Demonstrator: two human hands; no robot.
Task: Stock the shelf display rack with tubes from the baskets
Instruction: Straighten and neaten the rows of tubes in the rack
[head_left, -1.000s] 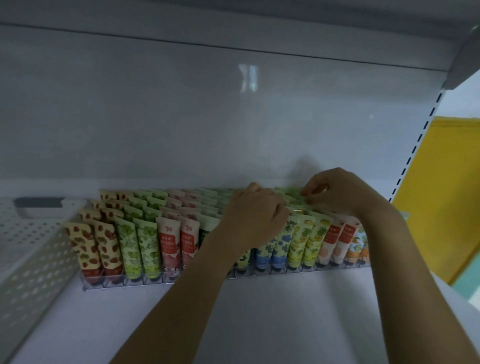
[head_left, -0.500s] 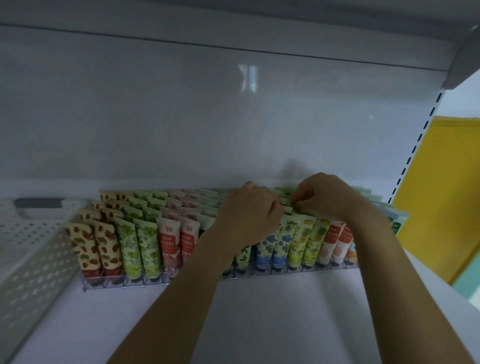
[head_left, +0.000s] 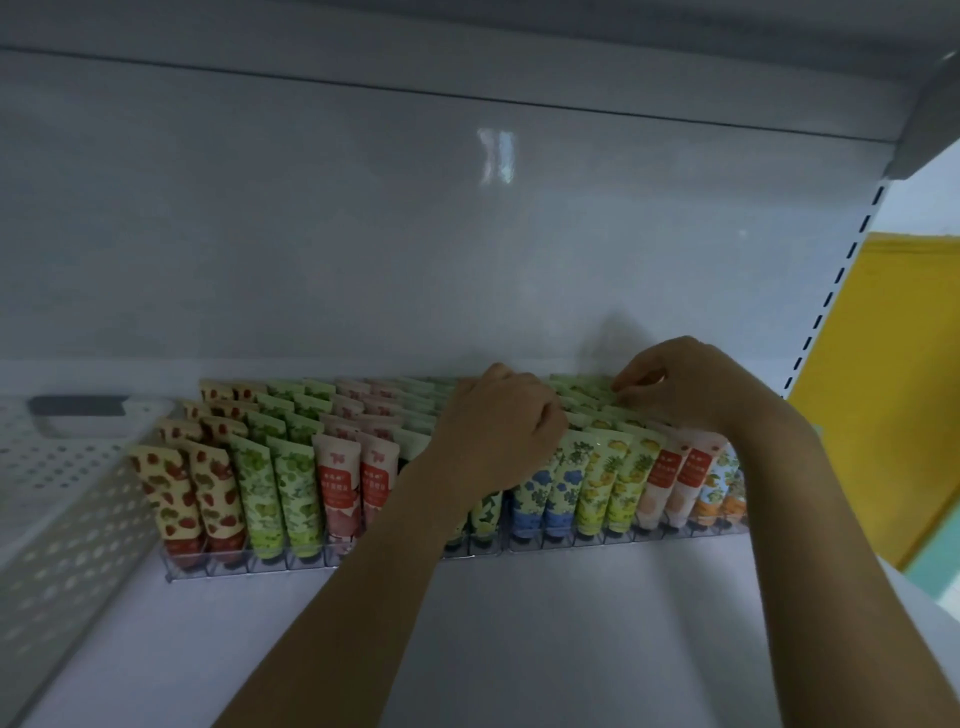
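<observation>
Head view: left hand (head_left: 498, 431) covers several tubes (head_left: 563, 483); its grip is unclear.

It looked like a shop. A white metal shelf (head_left: 571, 623) had a side post (head_left: 837, 275) with a line of slots. On the shelf, a clear rack (head_left: 249, 564) held bright tubes (head_left: 291, 493), sorted by kind in neat rows, beside a white basket (head_left: 67, 519).

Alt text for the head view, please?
Two hands reach among upright patterned tubes packed in a clear rack on a white shelf: left hand curled over the middle rows, right hand at green tube tops behind. A perforated white basket stands left.
</observation>
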